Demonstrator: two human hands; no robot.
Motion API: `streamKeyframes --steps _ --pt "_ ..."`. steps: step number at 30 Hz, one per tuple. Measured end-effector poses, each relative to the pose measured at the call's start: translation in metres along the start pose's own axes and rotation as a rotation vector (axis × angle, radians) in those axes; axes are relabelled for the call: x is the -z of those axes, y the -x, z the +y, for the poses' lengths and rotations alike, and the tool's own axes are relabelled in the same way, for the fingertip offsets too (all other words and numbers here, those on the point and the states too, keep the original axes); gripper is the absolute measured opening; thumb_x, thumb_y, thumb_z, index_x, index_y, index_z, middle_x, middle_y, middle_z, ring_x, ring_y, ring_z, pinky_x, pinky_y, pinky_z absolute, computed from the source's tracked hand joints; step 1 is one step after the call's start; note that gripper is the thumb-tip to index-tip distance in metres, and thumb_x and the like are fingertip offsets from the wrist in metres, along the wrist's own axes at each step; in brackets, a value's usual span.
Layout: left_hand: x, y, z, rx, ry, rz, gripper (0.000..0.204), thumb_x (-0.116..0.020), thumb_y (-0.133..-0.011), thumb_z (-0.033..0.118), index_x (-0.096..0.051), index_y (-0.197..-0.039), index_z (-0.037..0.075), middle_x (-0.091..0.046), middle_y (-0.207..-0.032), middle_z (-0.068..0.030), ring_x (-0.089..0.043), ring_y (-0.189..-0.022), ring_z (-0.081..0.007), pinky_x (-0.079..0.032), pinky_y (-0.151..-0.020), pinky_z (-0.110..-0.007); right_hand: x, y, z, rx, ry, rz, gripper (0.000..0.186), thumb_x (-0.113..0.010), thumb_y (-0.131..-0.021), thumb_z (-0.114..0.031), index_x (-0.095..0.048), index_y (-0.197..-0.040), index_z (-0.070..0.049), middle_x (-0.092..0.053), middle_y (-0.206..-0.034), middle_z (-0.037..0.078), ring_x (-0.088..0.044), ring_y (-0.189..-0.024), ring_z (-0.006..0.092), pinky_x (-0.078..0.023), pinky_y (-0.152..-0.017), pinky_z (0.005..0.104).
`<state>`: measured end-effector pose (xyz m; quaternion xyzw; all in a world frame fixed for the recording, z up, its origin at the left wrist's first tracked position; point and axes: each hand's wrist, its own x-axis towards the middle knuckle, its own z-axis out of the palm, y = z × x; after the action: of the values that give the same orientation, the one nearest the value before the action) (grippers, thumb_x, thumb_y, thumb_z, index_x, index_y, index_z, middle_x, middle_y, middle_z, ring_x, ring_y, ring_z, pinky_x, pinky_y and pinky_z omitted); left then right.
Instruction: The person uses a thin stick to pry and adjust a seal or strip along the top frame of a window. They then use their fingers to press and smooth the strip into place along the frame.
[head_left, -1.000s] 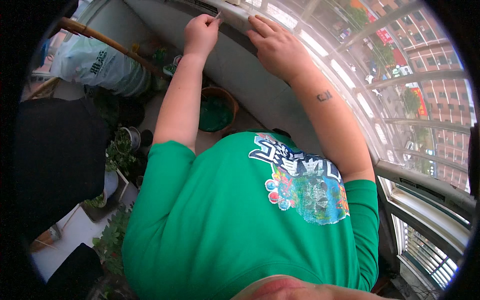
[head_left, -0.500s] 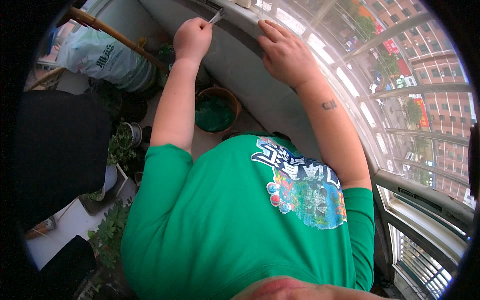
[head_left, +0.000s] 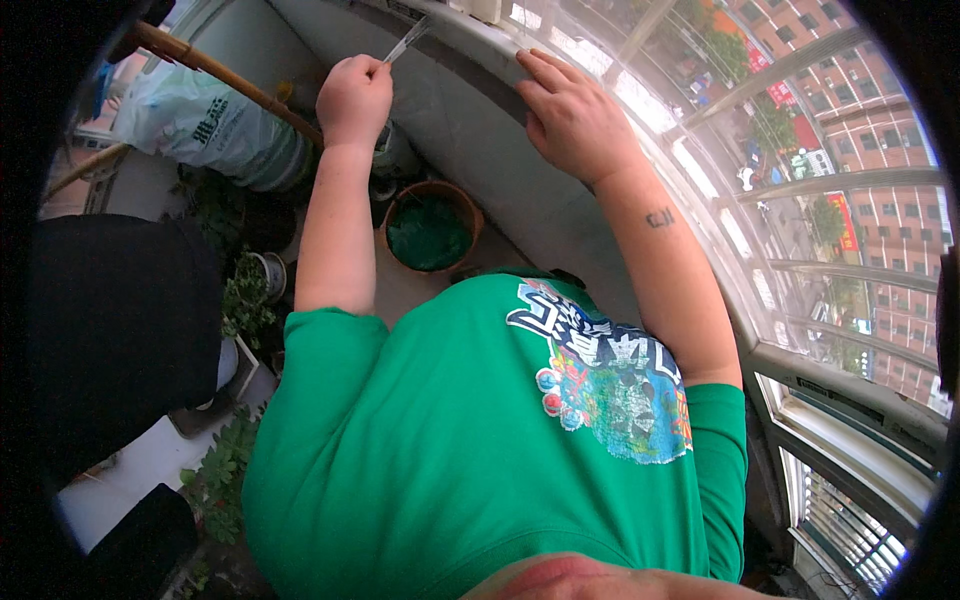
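bamboo pole (head_left: pixel 236 86) crossing white bag (head_left: pixel 225 142), brown-rimmed tub (head_left: pixel 472 212) below left hand (head_left: pixel 355 100)

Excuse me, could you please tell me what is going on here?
A person in a green T-shirt is working with bare hands at a ledge beside a barred window. The left hand has a thin, pale tool in its grip, slanting away toward the ledge; its exact kind is hard to make out. The right hand is held palm down by the ledge, with nothing visible in it. Below the hands sits a round brown tub, dark green inside.
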<state>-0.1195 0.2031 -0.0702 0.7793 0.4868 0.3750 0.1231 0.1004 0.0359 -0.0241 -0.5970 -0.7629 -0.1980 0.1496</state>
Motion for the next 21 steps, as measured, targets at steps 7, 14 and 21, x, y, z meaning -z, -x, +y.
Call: streamKeyframes --steps 7,14,21 --pt "0.019 -0.005 -0.026 -0.027 -0.040 0.060 0.021 -0.062 -0.090 0.024 -0.069 -0.081 0.006 -0.065 -0.088 -0.0117 -0.062 -0.083 -0.0343 -0.050 -0.072 -0.044 0.001 -0.004 0.000 0.000 -0.014 -0.006 0.024 -0.067 -0.077 -0.013 -0.064 -0.099 -0.004 -0.052 -0.139 0.012 -0.048 -0.131 0.0262 -0.043 -0.107 0.0361" --pt "0.029 0.000 -0.022 0.017 -0.055 0.065 0.021 -0.062 -0.090 0.024 -0.069 -0.083 0.005 -0.066 -0.087 -0.0126 -0.063 -0.083 -0.0337 -0.050 -0.073 -0.043 0.002 -0.004 0.000 -0.015 -0.039 0.004 0.022 -0.067 -0.076 -0.012 -0.064 -0.097 -0.004 -0.053 -0.138 0.012 -0.048 -0.131 0.0255 -0.044 -0.106 0.0359" --pt "0.037 0.003 -0.036 0.015 -0.059 0.084 0.020 -0.063 -0.089 0.022 -0.069 -0.084 0.004 -0.066 -0.087 -0.0139 -0.063 -0.084 -0.0340 -0.050 -0.074 -0.044 0.006 -0.005 -0.001 -0.022 -0.072 -0.012 0.027 -0.063 -0.080 -0.006 -0.065 -0.107 -0.005 -0.054 -0.138 0.011 -0.051 -0.128 0.0279 -0.046 -0.104 0.0376"
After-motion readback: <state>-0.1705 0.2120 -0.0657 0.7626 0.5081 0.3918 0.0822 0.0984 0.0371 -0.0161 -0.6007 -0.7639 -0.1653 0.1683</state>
